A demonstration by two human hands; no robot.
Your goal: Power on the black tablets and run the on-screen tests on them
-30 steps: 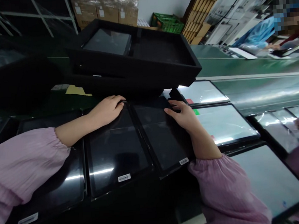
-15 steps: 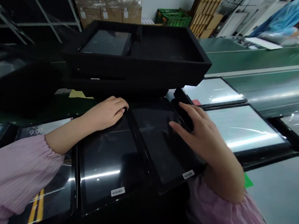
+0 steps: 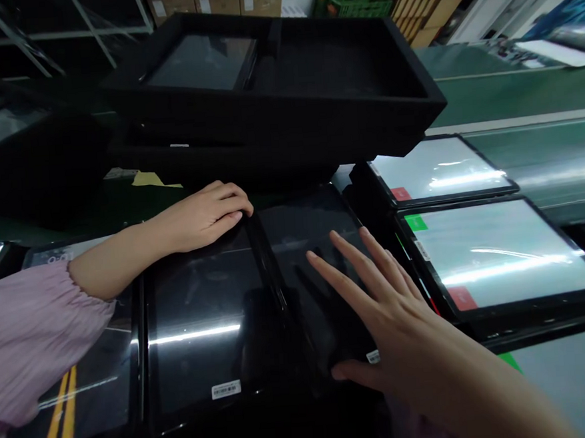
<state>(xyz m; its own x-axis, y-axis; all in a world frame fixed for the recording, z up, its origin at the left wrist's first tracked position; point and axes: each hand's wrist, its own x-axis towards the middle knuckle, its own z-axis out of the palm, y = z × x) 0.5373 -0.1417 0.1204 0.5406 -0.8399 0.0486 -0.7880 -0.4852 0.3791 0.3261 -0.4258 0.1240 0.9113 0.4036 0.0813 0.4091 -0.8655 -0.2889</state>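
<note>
Two dark flat screens in black frames lie side by side before me, each with a barcode label at its near edge. At the top of the left dark screen (image 3: 199,319), by the seam between the two, my left hand (image 3: 217,214) is closed, its fingers together and curled over the edge. My right hand (image 3: 378,293) is spread wide over the right dark screen (image 3: 298,232), thumb low near its bottom edge. Whether those fingers touch the glass I cannot tell. The right hand hides the screen's lower right part and some of its label.
Behind the screens stands a black foam tray (image 3: 344,98); one compartment holds a screen (image 3: 201,62). At right lie lit white screens (image 3: 505,251), some with red and green stickers. Another screen (image 3: 103,372) with yellow stripes lies left. A green crate (image 3: 352,2) is at the back.
My right hand has come down and left from the right screen's right edge, fingers now spread over its face. My left hand stays at the top edge. The view has tilted down slightly.
</note>
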